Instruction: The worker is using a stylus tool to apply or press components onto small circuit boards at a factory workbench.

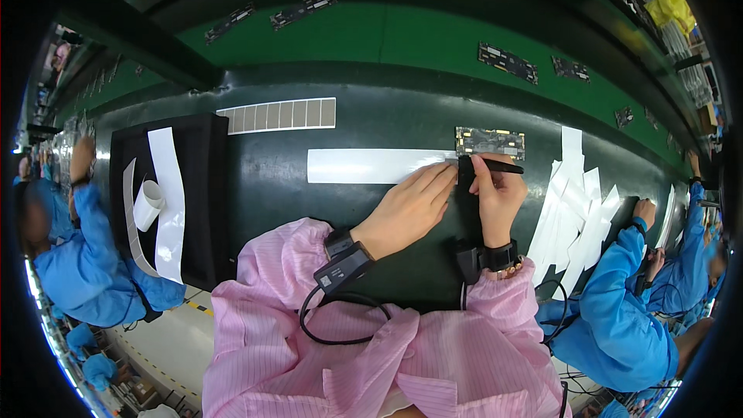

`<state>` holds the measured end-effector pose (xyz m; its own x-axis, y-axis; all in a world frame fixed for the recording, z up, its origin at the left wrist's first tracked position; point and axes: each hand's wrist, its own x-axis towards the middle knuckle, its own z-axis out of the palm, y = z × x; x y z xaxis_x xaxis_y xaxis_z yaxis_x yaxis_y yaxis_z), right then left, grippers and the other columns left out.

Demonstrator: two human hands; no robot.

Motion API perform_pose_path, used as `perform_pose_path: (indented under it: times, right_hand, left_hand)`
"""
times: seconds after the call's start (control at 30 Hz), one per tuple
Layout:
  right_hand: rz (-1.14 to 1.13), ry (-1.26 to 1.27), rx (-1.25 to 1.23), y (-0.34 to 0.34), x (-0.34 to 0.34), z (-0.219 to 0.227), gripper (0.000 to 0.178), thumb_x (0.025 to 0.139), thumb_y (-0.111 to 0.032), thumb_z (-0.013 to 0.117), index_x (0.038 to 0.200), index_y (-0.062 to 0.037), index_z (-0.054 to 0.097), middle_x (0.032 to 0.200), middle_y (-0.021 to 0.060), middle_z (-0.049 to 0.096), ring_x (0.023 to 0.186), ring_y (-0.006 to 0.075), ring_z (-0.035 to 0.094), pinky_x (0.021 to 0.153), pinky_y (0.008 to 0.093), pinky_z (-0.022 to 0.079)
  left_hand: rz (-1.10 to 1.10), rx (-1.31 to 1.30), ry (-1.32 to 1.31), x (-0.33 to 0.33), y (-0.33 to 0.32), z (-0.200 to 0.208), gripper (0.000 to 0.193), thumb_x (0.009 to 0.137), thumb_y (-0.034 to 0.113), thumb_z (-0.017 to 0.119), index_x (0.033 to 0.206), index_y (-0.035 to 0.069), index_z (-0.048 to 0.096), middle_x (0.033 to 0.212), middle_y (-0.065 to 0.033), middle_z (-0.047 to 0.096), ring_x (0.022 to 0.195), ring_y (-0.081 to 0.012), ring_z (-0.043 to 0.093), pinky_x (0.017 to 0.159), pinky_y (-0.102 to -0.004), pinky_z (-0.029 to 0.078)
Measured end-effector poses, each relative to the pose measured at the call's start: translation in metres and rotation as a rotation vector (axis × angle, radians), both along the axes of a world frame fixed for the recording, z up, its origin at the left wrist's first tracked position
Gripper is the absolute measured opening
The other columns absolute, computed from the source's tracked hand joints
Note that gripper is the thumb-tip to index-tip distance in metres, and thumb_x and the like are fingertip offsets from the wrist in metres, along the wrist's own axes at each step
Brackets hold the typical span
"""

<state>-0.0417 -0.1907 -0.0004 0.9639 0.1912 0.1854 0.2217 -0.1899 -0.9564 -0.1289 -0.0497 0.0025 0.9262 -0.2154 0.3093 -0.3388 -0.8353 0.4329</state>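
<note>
My left hand (412,209) lies with its fingers stretched out and close together. Its fingertips rest at the right end of a long white strip (364,166) on the dark bench. Just right of them, my right hand (498,197) is closed around a slim black pen-like tool (503,166); its exact kind is unclear. The tool lies across the near edge of a circuit board (489,142) with yellow patches. My right fingers partly cover the tool and that edge. Farther left, a white sheet with a row of grey-brown rectangular labels (282,114) lies flat.
A black tray (205,209) at left holds a curled white strip (166,201) and a small roll. White strips (569,217) are heaped at right. Circuit boards (507,62) lie on the green surface (387,31) beyond. Co-workers in blue sleeves (619,302) sit on both sides.
</note>
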Motion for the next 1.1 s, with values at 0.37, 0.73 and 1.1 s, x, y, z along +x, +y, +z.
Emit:
perform_pose_path:
  times: [0.37, 0.73, 1.1]
  right_hand:
    - [-0.001, -0.018, -0.038, 0.0025, -0.0025, 0.0047, 0.007, 0.083, -0.001, 0.069, 0.087, 0.0021, 0.065, 0.073, 0.0039, 0.064, 0.049, 0.0068, 0.055, 0.045, 0.0210, 0.041]
    - [-0.006, -0.014, -0.040, 0.0015, -0.0011, 0.0041, 0.006, 0.083, 0.000, 0.069, 0.086, 0.0030, 0.065, 0.072, 0.0050, 0.064, 0.048, 0.0073, 0.054, 0.044, 0.0211, 0.040]
    - [-0.011, 0.055, 0.072, 0.0035, -0.0022, 0.0073, 0.005, 0.085, -0.001, 0.067, 0.087, 0.0033, 0.064, 0.067, 0.0032, 0.061, 0.047, 0.0057, 0.051, 0.043, 0.0200, 0.037]
  left_hand:
    - [0.001, 0.030, -0.006, 0.0001, 0.0005, 0.0003, 0.048, 0.081, 0.012, 0.063, 0.123, -0.007, 0.051, 0.130, -0.0153, 0.048, 0.124, -0.0269, 0.045, 0.104, -0.0365, 0.039]
    - [-0.004, 0.006, 0.023, 0.0015, 0.0003, -0.0011, 0.047, 0.081, 0.012, 0.062, 0.123, -0.006, 0.051, 0.131, -0.0149, 0.047, 0.126, -0.0267, 0.043, 0.105, -0.0366, 0.038]
    - [-0.008, -0.037, 0.018, 0.0019, 0.0017, 0.0007, 0.047, 0.079, 0.010, 0.064, 0.121, -0.007, 0.052, 0.130, -0.0153, 0.048, 0.124, -0.0276, 0.044, 0.104, -0.0372, 0.039]
